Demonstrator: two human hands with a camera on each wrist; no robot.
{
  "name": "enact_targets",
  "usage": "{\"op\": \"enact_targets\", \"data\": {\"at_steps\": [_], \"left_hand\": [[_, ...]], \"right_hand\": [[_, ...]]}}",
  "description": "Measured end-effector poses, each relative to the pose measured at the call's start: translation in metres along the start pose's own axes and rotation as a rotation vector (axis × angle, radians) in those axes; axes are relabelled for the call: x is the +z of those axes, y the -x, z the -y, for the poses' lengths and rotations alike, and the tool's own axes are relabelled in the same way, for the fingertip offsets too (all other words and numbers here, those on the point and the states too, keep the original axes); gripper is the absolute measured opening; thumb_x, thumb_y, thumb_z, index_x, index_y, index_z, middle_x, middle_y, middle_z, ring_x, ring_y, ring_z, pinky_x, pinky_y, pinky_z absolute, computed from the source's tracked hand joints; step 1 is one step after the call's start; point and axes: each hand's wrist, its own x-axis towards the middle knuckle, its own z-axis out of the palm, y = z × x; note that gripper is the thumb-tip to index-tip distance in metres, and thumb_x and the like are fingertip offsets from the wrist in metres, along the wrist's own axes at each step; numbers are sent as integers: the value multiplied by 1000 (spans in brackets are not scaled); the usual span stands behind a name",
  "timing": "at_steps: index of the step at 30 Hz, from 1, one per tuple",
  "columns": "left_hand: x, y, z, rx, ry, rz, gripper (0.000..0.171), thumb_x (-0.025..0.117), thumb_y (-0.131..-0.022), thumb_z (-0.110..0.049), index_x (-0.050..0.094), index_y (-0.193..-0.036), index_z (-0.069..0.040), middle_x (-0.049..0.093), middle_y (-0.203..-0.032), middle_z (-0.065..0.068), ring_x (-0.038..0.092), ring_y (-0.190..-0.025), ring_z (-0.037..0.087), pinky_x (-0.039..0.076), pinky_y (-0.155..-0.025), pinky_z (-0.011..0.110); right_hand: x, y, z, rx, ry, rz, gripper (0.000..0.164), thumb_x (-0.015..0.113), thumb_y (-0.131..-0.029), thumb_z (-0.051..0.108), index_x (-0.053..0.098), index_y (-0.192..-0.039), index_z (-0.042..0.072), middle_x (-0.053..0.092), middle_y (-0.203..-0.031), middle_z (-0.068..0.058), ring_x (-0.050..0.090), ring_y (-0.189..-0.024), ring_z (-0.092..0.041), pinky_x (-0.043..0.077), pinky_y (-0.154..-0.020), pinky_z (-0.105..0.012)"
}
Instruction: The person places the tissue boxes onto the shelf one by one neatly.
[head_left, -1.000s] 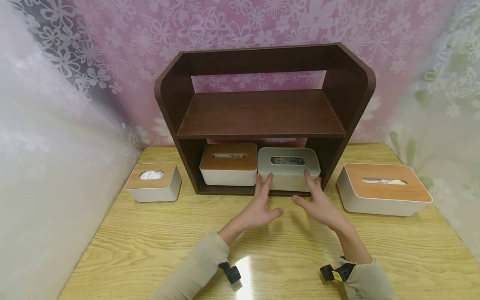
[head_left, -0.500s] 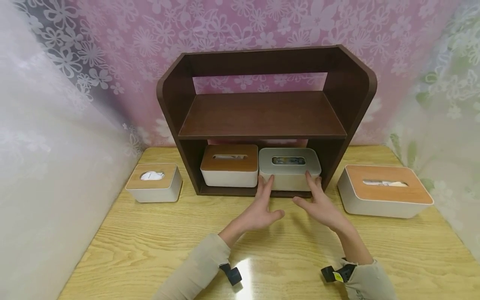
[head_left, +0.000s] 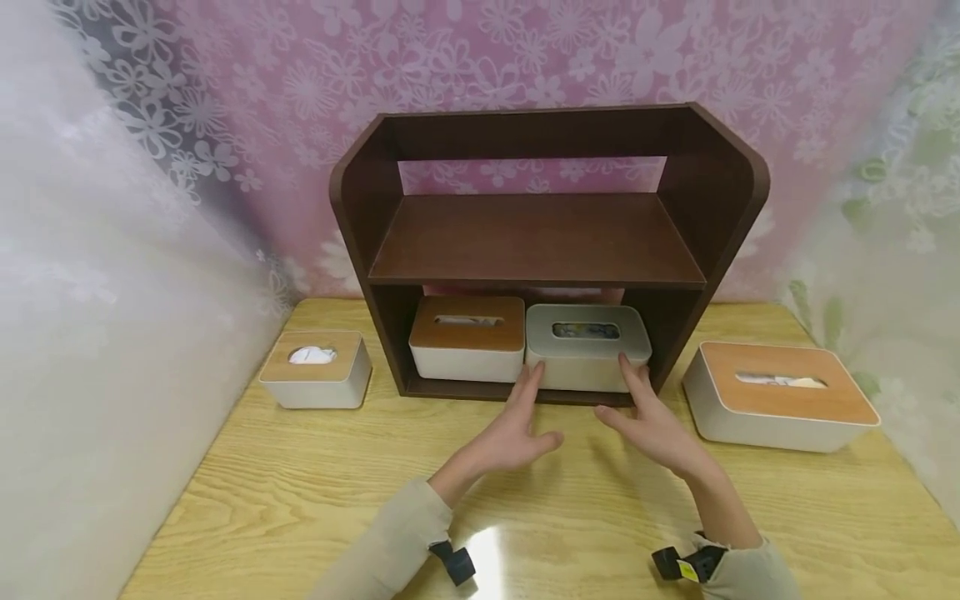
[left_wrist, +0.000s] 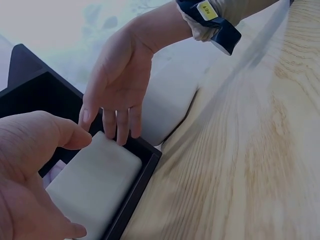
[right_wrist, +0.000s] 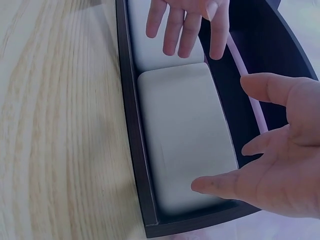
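Counting from left: one small wood-lidded box [head_left: 315,372], near the left edge of the table [head_left: 262,483]. One two-tier shelf [head_left: 536,242], dark brown, by the table's back edge; in its lower left corner, one brown-lidded box [head_left: 467,340]. Left hand [head_left: 506,435]: fingers extended, released, tips at the left front corner of the grey-lidded box [head_left: 588,354], which sits in the shelf's lower right corner. Right hand [head_left: 658,431]: fingers straight, grasping nothing, at that box's right front; contact hard to make out. One large orange-lidded box [head_left: 783,396] near the table's right edge. Boxes: four. Slot contents mostly hidden under lids. Two sleeves [head_left: 386,537], cut off at bottom.
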Motion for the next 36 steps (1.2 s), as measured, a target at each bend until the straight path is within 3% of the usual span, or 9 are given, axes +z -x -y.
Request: {"op": "enact_targets", "data": {"at_steps": [8, 19, 27, 36], "left_hand": [[-15, 21, 5, -16, -1, -18, 97, 64, -93, -25, -6, -161, -24, -15, -165, 10, -3, -151, 32, 20, -115, 61], [-38, 49, 11, -1, -31, -63, 95, 64, -93, -24, -2, -161, -20, -8, -166, 13, 0, -151, 31, 20, -115, 61], [-58, 65, 12, 3, -31, -76, 91, 63, -95, -22, 1, -161, -19, -4, -166, 14, 1, -151, 28, 17, -118, 56], [-79, 87, 18, -11, -38, -122, 87, 63, -95, -17, 5, -160, -12, 6, -165, 10, 10, -150, 28, 23, -116, 55]], "right_hand": [[6, 9, 8, 9, -12, 31, 93, 59, -99, 41, -7, -160, 17, -23, -160, -20, -14, -147, -46, 10, -109, -74], [17, 12, 13, -46, -69, 98, 88, 58, -101, 35, -4, -160, 14, -13, -165, -17, -12, -149, -43, 9, -108, -74], [36, 6, 18, -88, -96, 139, 86, 57, -101, 33, -2, -160, 9, -6, -165, -18, -5, -149, -45, 12, -111, -71], [59, -3, 33, -94, -77, 184, 85, 58, -100, 36, 5, -161, 10, 2, -166, -16, 2, -150, -42, 17, -112, -68]]}}
